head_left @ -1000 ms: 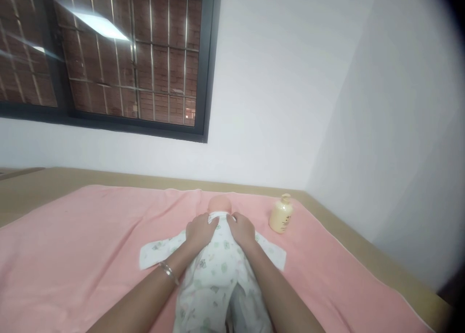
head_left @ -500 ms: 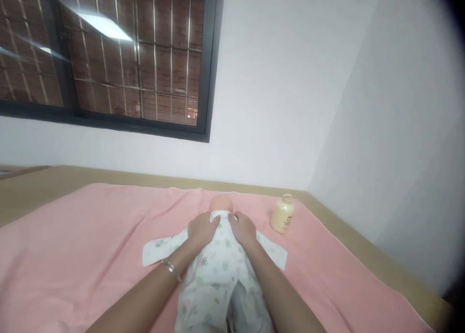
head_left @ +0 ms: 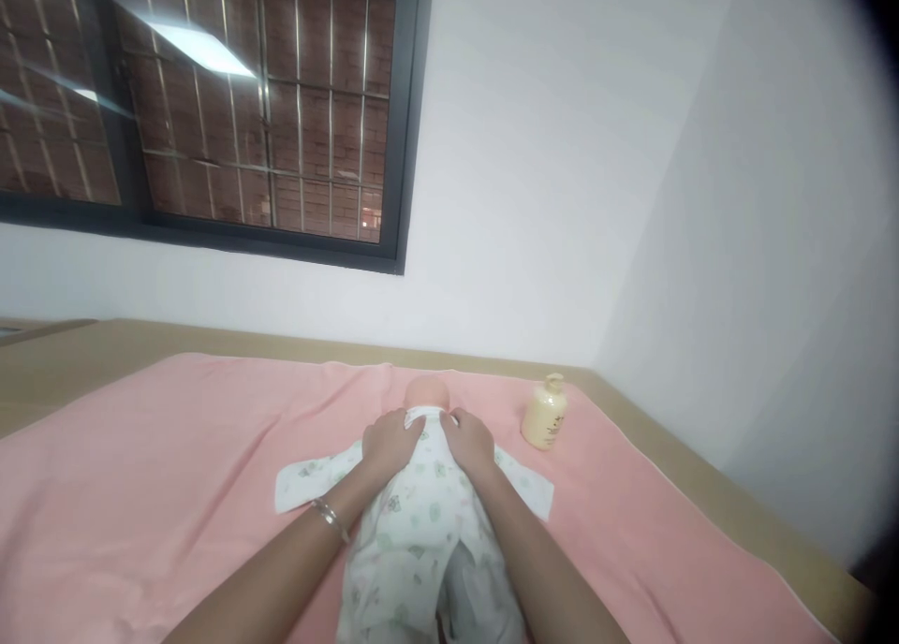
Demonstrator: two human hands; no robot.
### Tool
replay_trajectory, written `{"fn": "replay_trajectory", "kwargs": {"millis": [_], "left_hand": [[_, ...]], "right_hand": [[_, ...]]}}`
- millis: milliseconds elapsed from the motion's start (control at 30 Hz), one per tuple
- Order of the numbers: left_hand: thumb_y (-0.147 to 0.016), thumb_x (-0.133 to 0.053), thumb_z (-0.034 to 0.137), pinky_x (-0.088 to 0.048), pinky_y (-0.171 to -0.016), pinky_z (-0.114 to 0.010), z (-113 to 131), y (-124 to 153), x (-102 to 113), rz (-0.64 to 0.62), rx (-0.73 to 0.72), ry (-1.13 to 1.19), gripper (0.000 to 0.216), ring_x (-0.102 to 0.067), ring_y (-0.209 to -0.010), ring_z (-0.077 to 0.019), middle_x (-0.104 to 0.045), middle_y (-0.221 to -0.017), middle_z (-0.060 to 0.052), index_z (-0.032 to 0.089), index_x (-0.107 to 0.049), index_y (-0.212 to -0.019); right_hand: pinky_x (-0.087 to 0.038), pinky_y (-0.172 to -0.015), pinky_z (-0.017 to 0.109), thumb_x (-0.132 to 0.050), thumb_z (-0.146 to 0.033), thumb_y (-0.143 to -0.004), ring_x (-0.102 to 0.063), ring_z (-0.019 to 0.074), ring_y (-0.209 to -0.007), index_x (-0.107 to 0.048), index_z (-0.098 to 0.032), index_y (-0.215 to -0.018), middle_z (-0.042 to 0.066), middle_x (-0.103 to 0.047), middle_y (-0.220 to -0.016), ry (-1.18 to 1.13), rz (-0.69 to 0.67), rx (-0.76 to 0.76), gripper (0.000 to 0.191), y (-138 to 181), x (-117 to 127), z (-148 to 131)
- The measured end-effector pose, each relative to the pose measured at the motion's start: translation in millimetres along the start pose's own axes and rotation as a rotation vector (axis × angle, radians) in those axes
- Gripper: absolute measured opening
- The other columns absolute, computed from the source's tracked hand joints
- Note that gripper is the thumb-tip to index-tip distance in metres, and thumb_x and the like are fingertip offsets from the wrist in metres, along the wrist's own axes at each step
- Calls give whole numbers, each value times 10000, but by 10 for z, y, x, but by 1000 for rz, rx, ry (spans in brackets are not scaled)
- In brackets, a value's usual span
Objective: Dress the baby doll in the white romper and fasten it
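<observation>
A baby doll (head_left: pixel 421 522) in white clothes with a small green print lies on a pink blanket (head_left: pixel 203 438), its smooth bald head pointing away from me. My left hand (head_left: pixel 393 440) is closed over the doll's left-side shoulder in the view, thumb on the cloth near the neck. The opposite shoulder is held the same way by my right hand (head_left: pixel 469 440). Most fingertips are hidden behind the shoulders. Both sleeves stretch out sideways, lying flat on the blanket. I cannot see the doll's face.
A pale yellow pump bottle (head_left: pixel 544 415) stands on the blanket to the right of the doll's head. Beyond the blanket runs a wooden edge (head_left: pixel 231 337) against the white wall (head_left: pixel 548 176). A dark-framed window (head_left: pixel 404 157) with bars is at upper left.
</observation>
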State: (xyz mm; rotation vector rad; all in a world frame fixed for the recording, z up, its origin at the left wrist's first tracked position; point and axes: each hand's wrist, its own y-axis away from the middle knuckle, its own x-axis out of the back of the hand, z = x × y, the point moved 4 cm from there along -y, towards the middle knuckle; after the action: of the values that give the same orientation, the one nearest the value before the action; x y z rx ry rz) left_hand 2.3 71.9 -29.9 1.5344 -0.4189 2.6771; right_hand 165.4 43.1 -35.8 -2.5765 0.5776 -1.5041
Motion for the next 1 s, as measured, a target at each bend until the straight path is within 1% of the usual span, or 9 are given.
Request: {"fn": "replay_trajectory", "kwargs": {"millis": [200,400,667,867,1000], "left_hand": [[-842,-310,562,-399,-765,-366,13,1,4,-1,1,2,450,-590,-920,-268,-666,-998,-76,217,-592,-910],[-842,-314,555,-401,-776,-366,17,4,12,-10,5,7,448,-587,-937,-270,-662,-1011,-80,214,-593,-920],[-849,-306,558,-406,-765,-365,33,17,24,-14,0,9,440,-588,-924,-268,-662,-986,-66,222,-585,-900],[-851,-310,546,-410,-765,-358,47,28,40,-19,10,1,433,-596,-916,-267,-666,-971,-75,209,-581,-860],[-849,-315,547,-406,-783,-366,51,30,42,-20,11,-2,435,-593,-940,-272,-663,-1009,-79,213,-587,-902]], "right_hand": [[-324,-628,244,-282,-513,-911,-582,181,-802,-626,-207,-864,56,-662,-862,-2,-2,-5,463,1,0,6],[-332,-629,245,-287,-504,-910,-583,175,-805,-628,-220,-871,40,-662,-867,-13,-6,-3,446,10,18,-5],[-336,-643,245,-282,-509,-913,-581,179,-810,-629,-215,-875,49,-665,-873,-8,-13,-11,457,16,33,-10],[-342,-636,242,-283,-510,-916,-585,179,-815,-627,-210,-886,51,-665,-884,5,-17,-9,458,19,36,-12],[-345,-645,245,-272,-507,-923,-587,178,-829,-627,-205,-906,55,-665,-900,17,-21,-2,466,28,38,-16]]}}
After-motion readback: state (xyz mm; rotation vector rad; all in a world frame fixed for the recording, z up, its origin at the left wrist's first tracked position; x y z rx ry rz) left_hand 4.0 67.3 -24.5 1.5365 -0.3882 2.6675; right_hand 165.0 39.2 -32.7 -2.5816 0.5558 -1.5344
